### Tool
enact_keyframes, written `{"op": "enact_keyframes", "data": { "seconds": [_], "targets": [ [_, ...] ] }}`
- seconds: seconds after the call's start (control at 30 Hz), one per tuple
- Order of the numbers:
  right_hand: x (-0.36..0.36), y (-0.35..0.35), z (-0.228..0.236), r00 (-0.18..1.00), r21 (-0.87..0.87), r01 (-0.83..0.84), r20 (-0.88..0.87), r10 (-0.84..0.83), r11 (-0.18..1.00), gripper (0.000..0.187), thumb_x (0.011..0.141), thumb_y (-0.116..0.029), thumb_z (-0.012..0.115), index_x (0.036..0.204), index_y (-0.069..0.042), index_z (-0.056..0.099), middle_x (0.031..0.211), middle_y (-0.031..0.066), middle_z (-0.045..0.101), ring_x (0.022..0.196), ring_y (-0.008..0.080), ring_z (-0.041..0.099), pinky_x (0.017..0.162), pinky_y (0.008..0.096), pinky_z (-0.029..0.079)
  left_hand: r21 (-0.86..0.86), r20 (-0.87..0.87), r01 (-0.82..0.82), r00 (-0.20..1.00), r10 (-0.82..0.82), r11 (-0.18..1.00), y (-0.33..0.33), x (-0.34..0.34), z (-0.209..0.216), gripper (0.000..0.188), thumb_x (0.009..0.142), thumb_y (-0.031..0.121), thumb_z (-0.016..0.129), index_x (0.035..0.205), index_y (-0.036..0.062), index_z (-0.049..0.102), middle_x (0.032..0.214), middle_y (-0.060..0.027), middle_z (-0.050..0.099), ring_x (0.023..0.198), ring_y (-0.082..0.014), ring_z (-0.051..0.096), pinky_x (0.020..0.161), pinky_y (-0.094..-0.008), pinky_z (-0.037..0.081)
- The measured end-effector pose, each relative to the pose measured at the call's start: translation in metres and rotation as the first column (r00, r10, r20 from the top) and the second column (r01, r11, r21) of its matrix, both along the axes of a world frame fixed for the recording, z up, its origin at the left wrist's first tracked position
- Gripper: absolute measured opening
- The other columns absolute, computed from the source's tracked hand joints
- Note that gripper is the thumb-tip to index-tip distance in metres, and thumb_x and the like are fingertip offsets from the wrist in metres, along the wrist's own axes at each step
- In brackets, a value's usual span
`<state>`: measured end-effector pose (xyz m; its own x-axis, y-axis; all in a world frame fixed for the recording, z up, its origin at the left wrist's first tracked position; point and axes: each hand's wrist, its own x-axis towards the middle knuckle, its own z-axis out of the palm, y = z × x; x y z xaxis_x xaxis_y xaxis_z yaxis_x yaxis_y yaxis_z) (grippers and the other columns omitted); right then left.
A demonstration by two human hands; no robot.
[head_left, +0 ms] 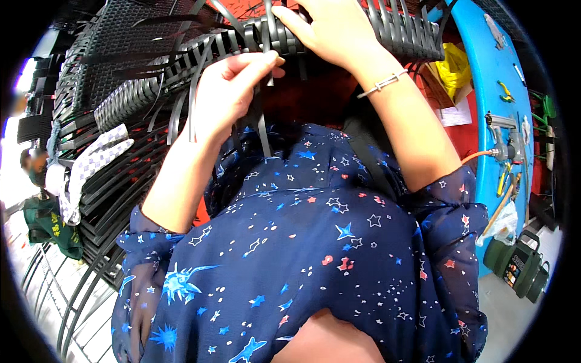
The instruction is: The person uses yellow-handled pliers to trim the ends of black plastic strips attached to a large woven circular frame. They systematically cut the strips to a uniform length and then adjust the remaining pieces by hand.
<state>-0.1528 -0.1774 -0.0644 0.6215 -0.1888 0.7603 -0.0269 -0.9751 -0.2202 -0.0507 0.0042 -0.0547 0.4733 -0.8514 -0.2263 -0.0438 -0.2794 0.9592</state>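
A black woven plastic-strip piece (411, 36) stretches across the top, its thick edge facing me. Flat black strips hang loose from it. My left hand (233, 88) is closed, thumb and forefinger pinched on one black plastic strip (265, 36) just below the woven edge. More loose strip ends dangle beside that wrist. My right hand (339, 30), with a thin bracelet on its wrist, rests over the woven edge to the right. Its thumb stretches left toward the same strip; the other fingers are cut off by the upper border of the view.
Stacked dark woven frames (121, 193) fill the left side, with a checkered glove (100, 157) on them and a dark green bag (51, 230) beside. On the right, a blue board (484, 72) carries hand tools. A yellow plastic bag (452, 66) lies in a carton; a green speaker-like case (517, 263) stands lower right.
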Motion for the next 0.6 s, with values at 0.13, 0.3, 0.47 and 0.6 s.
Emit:
{"op": "enact_keyframes", "data": {
  "seconds": [0.13,0.3,0.47,0.6],
  "targets": [
    [0.014,-0.002,-0.008,0.997,-0.008,0.005,0.077,-0.005,1.0,0.017,0.088,-0.023,0.063,0.09,-0.007,0.068,0.09,0.0111,0.065,0.091,0.0302,0.062,0.089,0.043,0.045,-0.032,-0.131,-0.039,0.991,0.035,0.999,0.006,0.013,0.013,0.031,0.1,0.024,0.06,0.121,0.0016,0.065,0.102,-0.0054,0.073,0.047,0.0011,0.033,0.042,-0.0161,0.022],
    [0.038,0.011,-0.012,0.997,0.02,0.074,0.014,-0.075,0.997,0.02,0.089,-0.025,0.06,0.083,-0.009,0.07,0.084,0.0101,0.066,0.089,0.0279,0.063,0.088,0.0437,0.044,0.037,-0.699,-0.074,0.71,0.078,0.997,0.001,0.047,0.027,0.026,0.102,0.01,0.051,0.12,-0.0044,0.06,0.118,-0.0133,0.07,0.056,-0.0001,0.041,0.047,-0.0121,0.042],
    [0.056,0.011,-0.019,0.995,-0.043,0.099,-0.004,-0.099,0.994,0.022,0.088,-0.025,0.055,0.08,-0.011,0.07,0.082,0.0073,0.067,0.088,0.0261,0.063,0.085,0.0439,0.043,0.136,-0.784,-0.06,0.604,0.144,0.989,-0.026,0.067,0.036,0.026,0.103,0.014,0.046,0.115,-0.0072,0.055,0.075,0.0006,0.052,0.056,-0.0042,0.042,0.046,-0.0156,0.042],
    [0.065,0.017,-0.019,0.988,-0.149,0.148,-0.025,-0.153,0.978,0.019,0.084,-0.023,0.058,0.078,-0.013,0.072,0.08,0.0035,0.069,0.088,0.0216,0.064,0.084,0.0431,0.043,0.175,-0.661,-0.204,0.701,0.269,0.963,-0.031,0.068,0.032,0.032,0.104,0.028,0.048,0.095,-0.0009,0.059,0.064,0.003,0.042,0.054,-0.0067,0.037,0.042,-0.0194,0.03]
  ]
}}
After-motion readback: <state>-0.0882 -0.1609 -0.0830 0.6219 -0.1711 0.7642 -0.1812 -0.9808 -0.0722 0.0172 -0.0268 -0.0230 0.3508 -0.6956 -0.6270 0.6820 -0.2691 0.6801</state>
